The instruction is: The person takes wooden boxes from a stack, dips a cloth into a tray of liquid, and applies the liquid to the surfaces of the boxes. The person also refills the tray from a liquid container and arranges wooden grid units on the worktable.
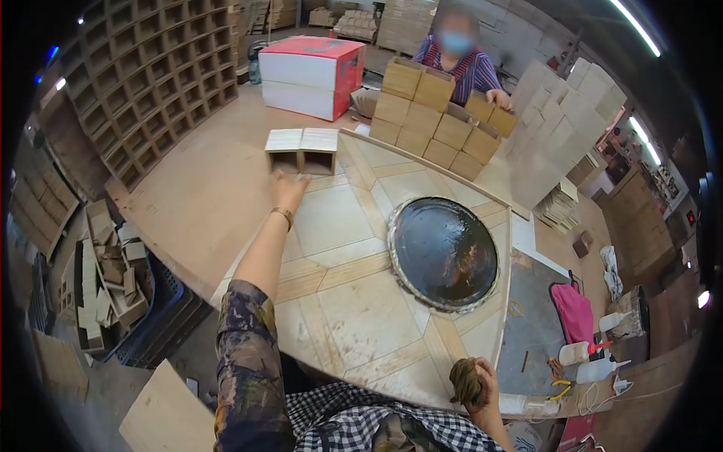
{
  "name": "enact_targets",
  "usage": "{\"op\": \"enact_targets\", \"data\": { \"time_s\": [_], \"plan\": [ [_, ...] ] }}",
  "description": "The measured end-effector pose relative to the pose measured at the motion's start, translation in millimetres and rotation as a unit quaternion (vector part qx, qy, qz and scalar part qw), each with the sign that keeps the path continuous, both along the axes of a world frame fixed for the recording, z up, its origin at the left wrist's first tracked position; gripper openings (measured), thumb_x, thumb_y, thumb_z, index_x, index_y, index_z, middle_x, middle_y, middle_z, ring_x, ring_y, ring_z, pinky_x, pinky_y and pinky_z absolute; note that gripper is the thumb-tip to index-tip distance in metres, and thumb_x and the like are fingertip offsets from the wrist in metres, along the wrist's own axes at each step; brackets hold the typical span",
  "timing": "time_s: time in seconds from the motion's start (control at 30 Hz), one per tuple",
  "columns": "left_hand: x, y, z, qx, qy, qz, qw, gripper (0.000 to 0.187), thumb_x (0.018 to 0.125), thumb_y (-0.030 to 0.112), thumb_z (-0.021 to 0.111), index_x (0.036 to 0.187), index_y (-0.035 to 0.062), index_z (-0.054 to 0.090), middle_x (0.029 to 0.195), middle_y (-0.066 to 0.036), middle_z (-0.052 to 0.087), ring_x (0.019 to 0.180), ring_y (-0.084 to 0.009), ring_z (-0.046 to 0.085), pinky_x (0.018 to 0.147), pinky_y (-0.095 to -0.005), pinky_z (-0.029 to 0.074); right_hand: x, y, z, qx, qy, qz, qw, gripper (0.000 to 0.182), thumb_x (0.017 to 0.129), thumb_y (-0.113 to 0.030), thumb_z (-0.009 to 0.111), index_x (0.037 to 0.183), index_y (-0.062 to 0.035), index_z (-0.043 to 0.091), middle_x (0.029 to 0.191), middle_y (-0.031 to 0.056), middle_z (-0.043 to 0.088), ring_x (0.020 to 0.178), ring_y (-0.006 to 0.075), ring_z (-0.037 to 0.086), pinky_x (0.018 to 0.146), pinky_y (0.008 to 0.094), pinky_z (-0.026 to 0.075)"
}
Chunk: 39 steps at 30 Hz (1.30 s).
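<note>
The left hand (288,187) is stretched far out over the tabletop (211,203), its fingertips at the front of a double wooden box (302,149) with two open compartments; whether the fingers grip it or only touch it cannot be told. The right hand (476,384) stays close to the body, well apart from the box, closed around a brownish rag (465,380). Between the hands lies a round dark pan (443,252). Across the tabletop, another person's hand (498,97) rests on stacked boxes (437,117).
</note>
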<state>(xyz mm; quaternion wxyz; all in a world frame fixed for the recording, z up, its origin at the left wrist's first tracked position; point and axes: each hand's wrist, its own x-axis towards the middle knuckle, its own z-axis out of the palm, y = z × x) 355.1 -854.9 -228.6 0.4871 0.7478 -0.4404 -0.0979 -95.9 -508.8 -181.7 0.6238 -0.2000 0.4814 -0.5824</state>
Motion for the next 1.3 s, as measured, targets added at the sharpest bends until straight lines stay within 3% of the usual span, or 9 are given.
{"op": "enact_targets", "data": {
  "time_s": [0.17,0.3,0.37,0.53,0.7,0.77,0.83,0.9,1.3],
  "plan": [
    [-12,-50,13,0.01,-0.028,0.079,0.996,0.076,0.069,0.035,0.076,0.123,-0.0112,0.048,0.118,-0.028,0.057,0.118,-0.0396,0.048,0.099,-0.0405,0.04,-24,-10,-15,-0.005,0.004,-0.042,0.999,0.016,0.08,-0.01,0.063,0.093,-0.0032,0.057,0.093,0.0111,0.062,0.085,0.0249,0.063,0.074,0.0377,0.054],
    [21,-107,-31,-0.204,0.195,-0.015,0.959,0.041,0.077,0.013,0.066,0.112,-0.0062,0.057,0.104,-0.021,0.065,0.089,-0.0251,0.062,0.081,-0.0328,0.046,-24,-16,-6,0.043,0.001,-0.089,0.995,0.016,0.08,-0.009,0.064,0.093,-0.0032,0.057,0.093,0.0105,0.063,0.085,0.0249,0.063,0.078,0.0369,0.054],
    [17,-90,-7,-0.163,0.24,0.058,0.955,0.031,0.078,0.006,0.062,0.108,-0.0028,0.06,0.103,-0.01,0.064,0.089,-0.0181,0.058,0.079,-0.0309,0.045,-26,-17,-6,0.034,-0.016,-0.084,0.996,0.017,0.079,-0.009,0.065,0.093,-0.0025,0.057,0.093,0.0103,0.062,0.085,0.0236,0.063,0.078,0.035,0.053],
    [23,-29,25,-0.253,0.428,-0.112,0.86,0.028,0.085,-0.001,0.054,0.113,0.0025,0.055,0.104,-0.009,0.061,0.098,-0.0166,0.058,0.087,-0.0286,0.046,-23,-30,3,0.046,0.006,-0.051,0.998,0.021,0.078,-0.011,0.068,0.094,-0.0019,0.059,0.088,0.0069,0.059,0.079,0.0178,0.061,0.071,0.0294,0.052],
    [-37,99,45,-0.142,0.453,-0.246,0.845,0.035,0.087,-0.004,0.052,0.12,0.0033,0.046,0.11,-0.01,0.059,0.096,-0.0185,0.061,0.088,-0.0339,0.051,-31,-56,18,-0.001,0.152,0.049,0.987,0.017,0.078,-0.012,0.07,0.089,-0.0027,0.061,0.084,0.0013,0.059,0.072,0.0127,0.057,0.066,0.0214,0.044],
    [-75,162,54,-0.033,0.476,-0.231,0.848,0.031,0.088,-0.001,0.053,0.117,0.0039,0.047,0.109,-0.008,0.06,0.093,-0.0168,0.061,0.084,-0.0327,0.053,-33,-77,29,-0.075,0.361,0.077,0.927,0.014,0.078,-0.011,0.07,0.085,-0.0026,0.062,0.081,0.0013,0.059,0.07,0.0132,0.055,0.064,0.0235,0.042],
    [-101,211,43,0.066,0.479,-0.228,0.845,0.028,0.088,0.0,0.054,0.115,0.005,0.047,0.108,-0.007,0.06,0.094,-0.0149,0.061,0.082,-0.0305,0.053,-34,-106,37,-0.231,0.557,0.076,0.794,0.013,0.077,-0.011,0.07,0.084,-0.0031,0.062,0.078,0.0057,0.058,0.071,0.0179,0.056,0.064,0.0288,0.044],
    [-115,246,24,0.061,0.5,-0.255,0.825,0.025,0.088,-0.001,0.056,0.111,0.006,0.048,0.106,-0.006,0.06,0.093,-0.0124,0.06,0.081,-0.0286,0.051,-28,-134,46,-0.255,0.658,0.041,0.707,0.014,0.075,-0.012,0.07,0.083,-0.0037,0.062,0.078,0.0109,0.057,0.075,0.0257,0.058,0.065,0.033,0.045],
    [-131,247,-18,0.068,0.348,-0.312,0.881,0.029,0.081,0.005,0.065,0.108,-0.0016,0.058,0.1,-0.006,0.066,0.091,-0.0143,0.06,0.08,-0.0296,0.05,-4,-310,-14,-0.057,0.779,0.034,0.623,0.027,0.079,-0.031,0.065,0.091,-0.0069,0.065,0.1,0.0176,0.059,0.091,0.0359,0.062,0.078,0.0439,0.049]
  ]
}}
